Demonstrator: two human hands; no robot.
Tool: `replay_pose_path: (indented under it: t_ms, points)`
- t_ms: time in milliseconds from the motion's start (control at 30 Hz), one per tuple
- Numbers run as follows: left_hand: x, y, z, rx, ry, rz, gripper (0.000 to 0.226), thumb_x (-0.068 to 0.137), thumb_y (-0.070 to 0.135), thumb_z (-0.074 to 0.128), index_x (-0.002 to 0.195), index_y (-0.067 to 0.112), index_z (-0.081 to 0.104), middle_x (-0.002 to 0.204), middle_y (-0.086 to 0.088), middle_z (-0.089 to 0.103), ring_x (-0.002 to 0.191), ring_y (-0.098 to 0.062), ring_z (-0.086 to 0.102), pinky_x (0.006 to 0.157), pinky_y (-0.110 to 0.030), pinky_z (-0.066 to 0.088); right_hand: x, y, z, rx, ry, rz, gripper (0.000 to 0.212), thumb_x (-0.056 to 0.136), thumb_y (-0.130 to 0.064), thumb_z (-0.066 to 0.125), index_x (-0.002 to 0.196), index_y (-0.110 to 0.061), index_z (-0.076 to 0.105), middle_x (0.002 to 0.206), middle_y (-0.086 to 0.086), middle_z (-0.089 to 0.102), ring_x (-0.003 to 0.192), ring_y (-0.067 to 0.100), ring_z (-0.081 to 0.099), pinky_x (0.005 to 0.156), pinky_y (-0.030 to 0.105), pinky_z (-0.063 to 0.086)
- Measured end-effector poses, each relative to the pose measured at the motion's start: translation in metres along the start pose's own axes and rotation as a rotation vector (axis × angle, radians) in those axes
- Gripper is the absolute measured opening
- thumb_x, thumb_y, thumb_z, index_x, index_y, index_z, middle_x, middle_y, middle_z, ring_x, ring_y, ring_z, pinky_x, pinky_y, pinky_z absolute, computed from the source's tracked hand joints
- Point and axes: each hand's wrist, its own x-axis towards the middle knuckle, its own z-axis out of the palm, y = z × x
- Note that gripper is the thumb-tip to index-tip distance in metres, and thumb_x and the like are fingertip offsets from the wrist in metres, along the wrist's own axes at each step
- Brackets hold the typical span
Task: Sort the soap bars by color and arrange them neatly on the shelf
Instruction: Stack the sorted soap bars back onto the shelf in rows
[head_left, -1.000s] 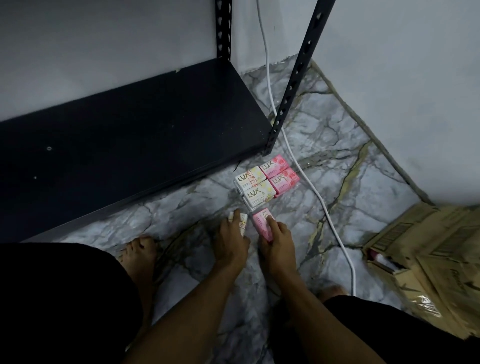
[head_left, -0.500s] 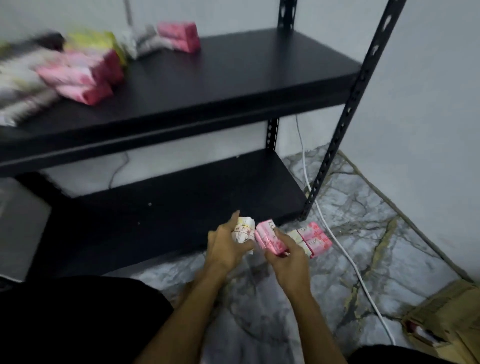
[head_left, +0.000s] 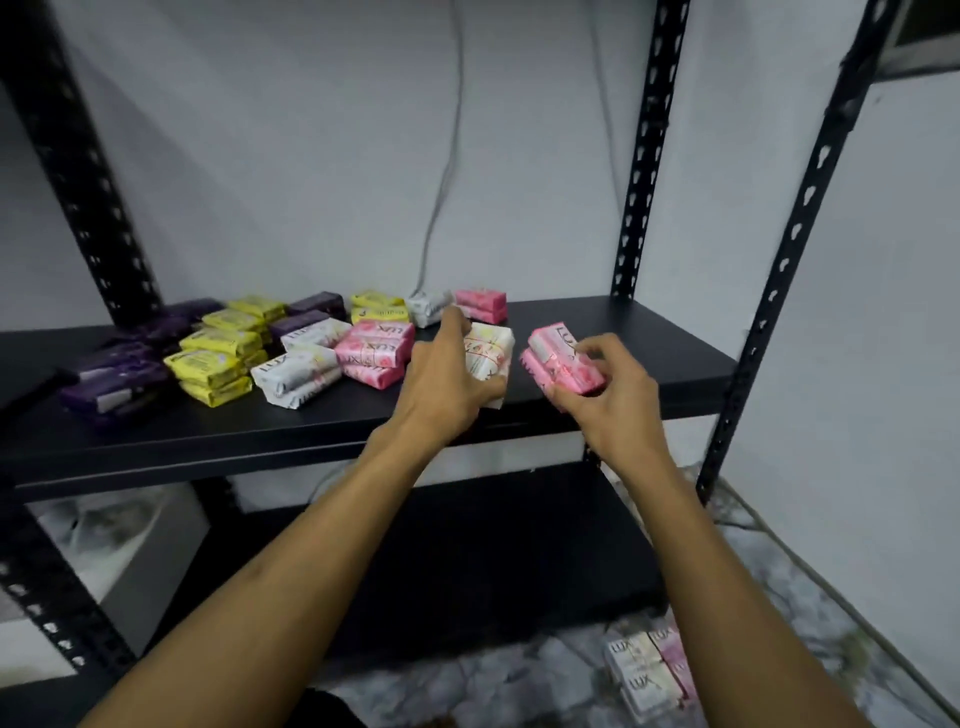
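Both hands have been lifted from the floor up to the upper shelf (head_left: 597, 332), and the soap has been carried up with them. White soap bars (head_left: 488, 358) are held in the left hand (head_left: 441, 387), with the fingers curled round them, just above the shelf board. Pink soap bars (head_left: 563, 364) are gripped in the right hand (head_left: 605, 397), with the thumb and fingers closed on them. The two handfuls are kept side by side, a little apart, over the near right part of the shelf. To the left of the hands, more soap is laid out on the shelf: a pink stack (head_left: 374, 353), then a white stack (head_left: 296, 376), then yellow bars (head_left: 218, 358), then purple bars (head_left: 111, 384) at the far left. More yellow, white and pink bars are seen at the back, near the wall. Down on the marble floor (head_left: 493, 691), at the right, a small group of white and pink boxes (head_left: 649, 670) is left lying.
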Motion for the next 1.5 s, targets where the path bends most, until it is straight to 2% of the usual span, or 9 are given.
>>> replay_pose_path:
  t_ms: [133,400,533,600,700,800,967,1367,1500]
  points:
    - [0.035,-0.020,-0.001,0.194,-0.132,-0.094,0.056,0.076,0.027,0.081,0.119,0.016,0.046,0.114,-0.009,0.056,0.092,-0.020,0.054,0.073,-0.028,0.042,0.038,0.002,0.023,-0.169,-0.124,0.022,0.032,0.080,-0.024,0.081,0.098,-0.021,0.055,0.096,0.002,0.066,0.080,0.017,0.064,0.067,0.033,0.057]
    - [0.071,-0.044,0.019,0.460,-0.172,-0.060,0.052,0.084,0.047,0.071,0.119,0.011,0.059,0.116,-0.012,0.061,0.106,-0.028,0.054,0.079,-0.033,0.044,0.080,0.029,0.045,-0.259,-0.234,0.040,0.031,0.082,-0.026,0.080,0.106,-0.025,0.060,0.111,0.007,0.064,0.090,0.022,0.061,0.075,0.031,0.049]
    - [0.070,-0.051,0.038,0.527,-0.093,0.035,0.062,0.099,0.044,0.054,0.148,0.011,0.035,0.125,-0.012,0.056,0.119,-0.029,0.042,0.094,-0.036,0.040,0.097,0.041,0.050,-0.225,-0.250,0.002,0.032,0.081,-0.025,0.081,0.107,-0.023,0.062,0.120,0.000,0.065,0.094,0.018,0.061,0.074,0.023,0.043]
    - [0.077,-0.052,0.040,0.499,-0.109,0.019,0.062,0.100,0.041,0.053,0.151,0.015,0.028,0.124,-0.014,0.057,0.118,-0.031,0.044,0.091,-0.038,0.041,0.105,0.046,0.054,-0.213,-0.252,-0.019,0.032,0.081,-0.025,0.081,0.106,-0.022,0.063,0.119,-0.002,0.066,0.095,0.016,0.061,0.072,0.017,0.042]
    - [0.097,-0.056,0.042,0.541,-0.110,0.026,0.037,0.099,0.036,0.055,0.129,0.016,0.050,0.115,-0.014,0.062,0.112,-0.033,0.050,0.081,-0.040,0.043,0.120,0.053,0.062,-0.213,-0.261,-0.051,0.032,0.080,-0.025,0.082,0.106,-0.020,0.063,0.119,-0.004,0.066,0.095,0.014,0.061,0.075,0.018,0.043]
    - [0.119,-0.055,0.044,0.619,-0.080,-0.019,0.025,0.098,0.028,0.056,0.117,0.011,0.059,0.116,-0.016,0.063,0.117,-0.034,0.052,0.086,-0.041,0.045,0.135,0.058,0.073,-0.228,-0.269,-0.067,0.034,0.081,-0.023,0.081,0.111,-0.018,0.065,0.115,-0.002,0.065,0.093,0.014,0.059,0.071,0.014,0.042]
    - [0.153,-0.060,0.043,0.891,-0.010,-0.071,0.030,0.096,0.034,0.056,0.121,0.017,0.062,0.125,-0.009,0.063,0.131,-0.030,0.040,0.107,-0.041,0.031,0.160,0.067,0.095,-0.250,-0.264,-0.088,0.043,0.083,-0.024,0.080,0.122,-0.018,0.064,0.113,0.004,0.059,0.099,0.018,0.057,0.081,0.022,0.038]
    - [0.192,-0.084,0.048,0.867,0.005,-0.098,0.031,0.097,0.029,0.055,0.124,0.013,0.058,0.128,-0.012,0.059,0.123,-0.032,0.043,0.099,-0.039,0.034,0.194,0.080,0.127,-0.278,-0.304,-0.148,0.054,0.088,-0.031,0.074,0.137,-0.021,0.054,0.121,0.005,0.054,0.111,0.022,0.056,0.097,0.028,0.044]
    - [0.178,-0.079,0.049,0.888,0.038,-0.098,0.051,0.092,0.039,0.061,0.133,0.011,0.051,0.132,-0.014,0.052,0.125,-0.032,0.041,0.101,-0.040,0.033,0.184,0.071,0.118,-0.146,-0.308,-0.099,0.075,0.085,-0.039,0.076,0.149,-0.029,0.039,0.135,0.003,0.046,0.124,0.017,0.049,0.099,0.024,0.038]
